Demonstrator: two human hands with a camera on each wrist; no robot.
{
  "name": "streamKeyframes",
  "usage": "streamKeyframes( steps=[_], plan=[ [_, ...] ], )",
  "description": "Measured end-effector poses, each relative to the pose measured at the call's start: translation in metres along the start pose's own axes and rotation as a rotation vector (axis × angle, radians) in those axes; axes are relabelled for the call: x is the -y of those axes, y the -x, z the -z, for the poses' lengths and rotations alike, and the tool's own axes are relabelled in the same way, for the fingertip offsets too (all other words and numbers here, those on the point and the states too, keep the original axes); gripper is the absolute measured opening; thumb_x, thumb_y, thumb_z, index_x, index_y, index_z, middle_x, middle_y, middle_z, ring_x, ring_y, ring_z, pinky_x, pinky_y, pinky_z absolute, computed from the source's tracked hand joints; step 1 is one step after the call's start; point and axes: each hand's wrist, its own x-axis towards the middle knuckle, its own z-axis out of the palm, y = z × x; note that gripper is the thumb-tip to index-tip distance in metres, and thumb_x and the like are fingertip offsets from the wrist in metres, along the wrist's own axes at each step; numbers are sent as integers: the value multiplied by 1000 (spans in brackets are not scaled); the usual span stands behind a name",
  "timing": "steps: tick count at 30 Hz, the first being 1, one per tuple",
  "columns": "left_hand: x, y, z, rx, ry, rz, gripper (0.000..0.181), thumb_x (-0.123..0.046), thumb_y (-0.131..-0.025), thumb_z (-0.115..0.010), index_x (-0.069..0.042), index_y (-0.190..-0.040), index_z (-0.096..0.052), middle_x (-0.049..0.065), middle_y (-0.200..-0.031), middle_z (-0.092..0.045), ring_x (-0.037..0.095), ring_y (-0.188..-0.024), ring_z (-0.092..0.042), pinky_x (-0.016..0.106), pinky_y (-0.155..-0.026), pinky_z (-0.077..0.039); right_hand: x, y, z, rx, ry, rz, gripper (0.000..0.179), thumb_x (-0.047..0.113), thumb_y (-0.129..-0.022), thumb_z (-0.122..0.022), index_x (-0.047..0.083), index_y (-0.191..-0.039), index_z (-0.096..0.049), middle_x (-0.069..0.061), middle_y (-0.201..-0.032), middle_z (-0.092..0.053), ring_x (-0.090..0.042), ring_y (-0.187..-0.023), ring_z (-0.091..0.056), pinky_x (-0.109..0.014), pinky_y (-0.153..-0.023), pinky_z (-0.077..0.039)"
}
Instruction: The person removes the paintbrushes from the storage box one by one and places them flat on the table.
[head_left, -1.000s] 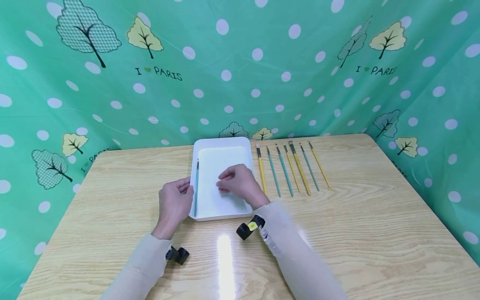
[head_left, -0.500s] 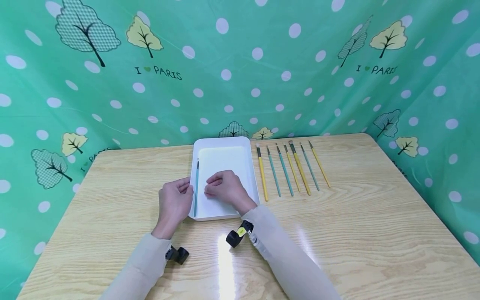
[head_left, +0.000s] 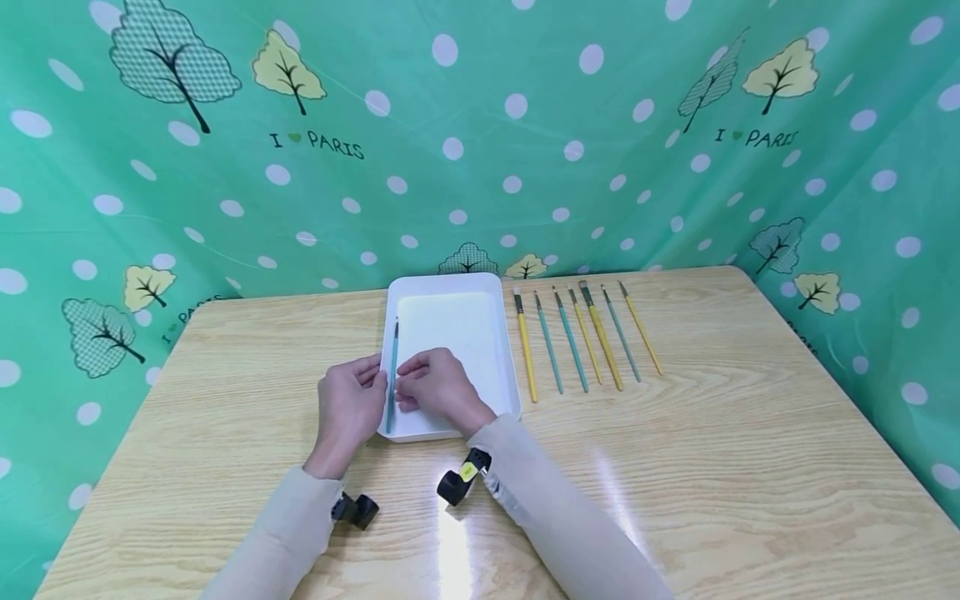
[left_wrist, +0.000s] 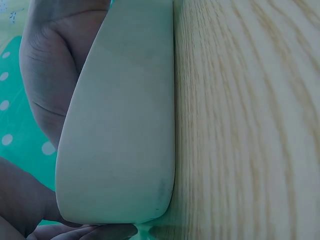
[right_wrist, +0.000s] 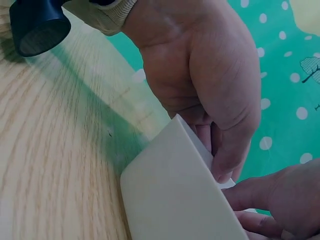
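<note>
A shallow white tray (head_left: 468, 350) lies on the wooden table. Along its left inner wall rests a thin teal paintbrush (head_left: 393, 354), bristles toward the back. My left hand (head_left: 352, 404) grips the tray's left wall, fingers on the outer side and thumb at the rim. My right hand (head_left: 438, 383) reaches over the tray with loosely bent fingers, its fingertips right at the brush handle. The left wrist view has the tray's front wall (left_wrist: 120, 125) with both hands partly behind it. In the right wrist view, the right hand (right_wrist: 280, 200) comes close to the left thumb.
Several paintbrushes with yellow and teal handles lie in a row right of the tray, among them a wide yellow one (head_left: 525, 350) and a thin one (head_left: 641, 329) at the far end. A green patterned curtain (head_left: 480, 167) stands behind the table (head_left: 675, 483).
My right hand has moved left across the tray until its fingertips reached the teal paintbrush. The left hand, the tray and the brushes have stayed in place.
</note>
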Motion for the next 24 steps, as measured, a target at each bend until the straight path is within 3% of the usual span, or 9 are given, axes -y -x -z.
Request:
streamKeyframes(
  steps=[3,9,18,24],
  plan=[
    [0,1,1,2,-1,-7,35,-6,-101,-56,5,-133,-63,26,-124,-69,34,-114,-71,42,-91,-61,-1,-1,-2,-2,-44,-30,15,-2,-94,-67,-5,-109,-70,-15,-89,-76,-19,-72,-76,-26,-65,-65],
    [-1,0,2,9,-1,-9,34,-6,-101,-55,4,-133,-63,25,-124,-70,34,-116,-69,43,-91,-62,-1,-1,-4,-9,-30,-50,14,2,-95,-68,-2,-108,-70,-12,-86,-76,-19,-72,-76,-26,-64,-65],
    [-1,0,2,5,1,-2,34,-6,-100,-56,3,-132,-64,24,-123,-71,33,-114,-70,43,-90,-62,-2,0,-7,7,119,20,12,6,-97,-67,-2,-105,-72,-7,-78,-74,-13,-61,-70,-22,-56,-61],
    [-1,0,2,10,-3,1,34,-6,-101,-56,3,-133,-63,24,-123,-70,33,-115,-70,41,-91,-61,-4,-1,-8,20,112,43,9,5,-95,-70,-2,-99,-73,-9,-78,-75,-14,-61,-72,-23,-57,-62]
  ],
)
